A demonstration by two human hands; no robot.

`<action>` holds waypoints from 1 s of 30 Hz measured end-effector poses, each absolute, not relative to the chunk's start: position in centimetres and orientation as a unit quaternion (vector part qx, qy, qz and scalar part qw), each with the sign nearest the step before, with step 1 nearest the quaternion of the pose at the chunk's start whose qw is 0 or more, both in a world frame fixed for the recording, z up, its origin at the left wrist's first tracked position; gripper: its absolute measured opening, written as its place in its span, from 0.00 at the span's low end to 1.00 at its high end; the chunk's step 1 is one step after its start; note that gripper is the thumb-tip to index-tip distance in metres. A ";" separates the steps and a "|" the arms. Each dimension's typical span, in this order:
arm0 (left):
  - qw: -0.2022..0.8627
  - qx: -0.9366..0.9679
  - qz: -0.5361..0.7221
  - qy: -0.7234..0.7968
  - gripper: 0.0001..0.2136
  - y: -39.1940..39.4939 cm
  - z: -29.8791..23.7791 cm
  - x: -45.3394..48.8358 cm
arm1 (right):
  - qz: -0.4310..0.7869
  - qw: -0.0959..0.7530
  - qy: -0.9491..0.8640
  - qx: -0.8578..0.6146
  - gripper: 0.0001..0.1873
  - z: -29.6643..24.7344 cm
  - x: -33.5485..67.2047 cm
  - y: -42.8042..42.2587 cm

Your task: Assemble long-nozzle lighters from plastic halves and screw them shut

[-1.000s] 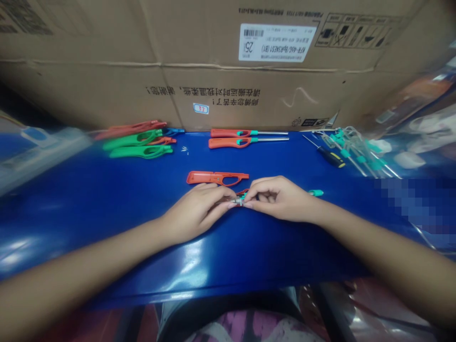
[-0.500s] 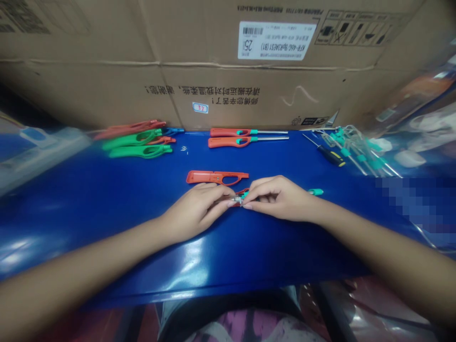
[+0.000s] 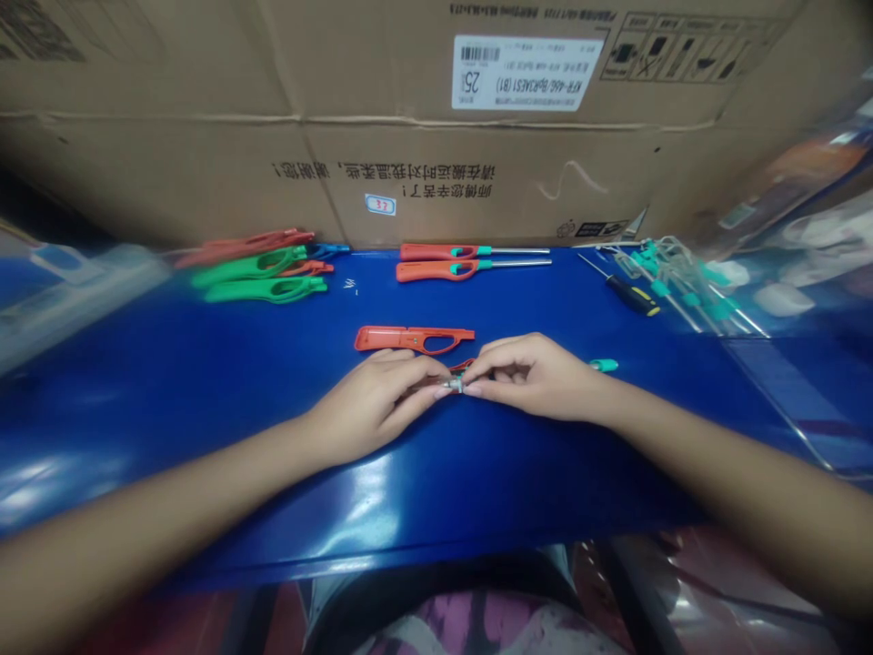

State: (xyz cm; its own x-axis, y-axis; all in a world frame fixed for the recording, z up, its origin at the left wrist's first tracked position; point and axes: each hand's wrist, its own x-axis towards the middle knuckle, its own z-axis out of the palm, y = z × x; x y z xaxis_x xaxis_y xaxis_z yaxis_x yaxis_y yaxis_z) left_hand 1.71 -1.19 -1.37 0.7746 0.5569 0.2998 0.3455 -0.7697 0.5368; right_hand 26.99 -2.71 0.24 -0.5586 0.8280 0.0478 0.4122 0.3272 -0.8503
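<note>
The person's two hands meet low over the table (image 3: 170,391), and between their fingertips I can see a small pale part (image 3: 456,386). The left hand (image 3: 382,396) pinches it from one end between thumb and forefinger; the right hand (image 3: 522,375) is closed in a pinch at the other end, though the part is too small for me to make out its shape. Something orange, mostly hidden, peeks out just beyond the meeting fingertips, and a teal tip (image 3: 604,366) shows past the right hand's wrist. Just beyond the left hand lies an orange shell half (image 3: 378,339), its hollow side up. Farther out from both hands, two orange lighters (image 3: 424,271) lie side by side, metal rods pointing to the right. Beyond the left hand and off to its left sits a pile of green and orange handles (image 3: 263,289); beyond the right hand, to its right, lie a black-and-yellow screwdriver (image 3: 634,297) and a heap of teal-fitted rods (image 3: 690,296). A cardboard box (image 3: 409,77) stands behind everything, its printing upside down.
</note>
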 end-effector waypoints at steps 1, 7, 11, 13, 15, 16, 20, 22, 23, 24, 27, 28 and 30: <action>0.232 0.913 0.225 0.247 0.09 -1.2 -1.4 1.7 | 0.420 0.249 -0.776 -0.398 0.11 0.3 27.0 -2.7; 0.227 0.916 0.212 0.253 0.10 -1.1 -1.4 1.9 | 0.429 0.246 -0.762 -0.418 0.11 0.2 26.8 -2.8; 0.230 0.916 0.213 0.249 0.11 -1.1 -1.4 1.8 | 0.444 0.250 -0.745 -0.431 0.11 0.0 26.8 -2.9; 0.233 0.915 0.213 0.252 0.11 -1.2 -1.3 1.8 | 0.451 0.251 -0.740 -0.432 0.11 0.0 26.8 -2.9; 0.235 0.913 0.217 0.253 0.10 -1.2 -1.3 1.7 | 0.454 0.249 -0.736 -0.436 0.12 -0.1 26.8 -2.9; 0.237 0.911 0.221 0.253 0.10 -1.2 -1.3 1.8 | 0.454 0.247 -0.735 -0.438 0.12 0.0 26.8 -2.9; 0.255 0.899 0.243 0.261 0.09 -1.2 -1.1 1.9 | 0.451 0.239 -0.734 -0.447 0.12 0.0 27.0 -2.9; 0.258 0.897 0.245 0.264 0.09 -1.2 -1.1 1.9 | 0.454 0.237 -0.734 -0.446 0.11 0.1 27.0 -2.9; 0.258 0.897 0.243 0.263 0.09 -1.2 -1.1 1.9 | 0.458 0.236 -0.733 -0.444 0.11 0.1 27.0 -2.9; 0.257 0.898 0.241 0.263 0.09 -1.2 -1.1 1.9 | 0.461 0.236 -0.732 -0.443 0.11 0.1 27.1 -2.9; 0.259 0.899 0.235 0.263 0.09 -1.1 -1.2 1.8 | 0.475 0.240 -0.723 -0.440 0.11 0.1 27.1 -2.8; 0.260 0.899 0.235 0.263 0.09 -1.1 -1.3 1.7 | 0.479 0.241 -0.721 -0.439 0.11 0.1 27.2 -2.8; 0.261 0.898 0.237 0.263 0.09 -1.1 -1.3 1.7 | 0.483 0.241 -0.719 -0.437 0.11 0.0 27.2 -2.7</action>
State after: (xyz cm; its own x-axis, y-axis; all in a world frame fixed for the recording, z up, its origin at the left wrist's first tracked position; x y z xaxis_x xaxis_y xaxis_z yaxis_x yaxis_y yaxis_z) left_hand 1.70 -1.11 -1.33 0.7492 0.5958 0.2893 0.3484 -0.7261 0.5928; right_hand 27.21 -2.71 0.05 -0.5007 0.8623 -0.0758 0.3952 0.1499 -0.9063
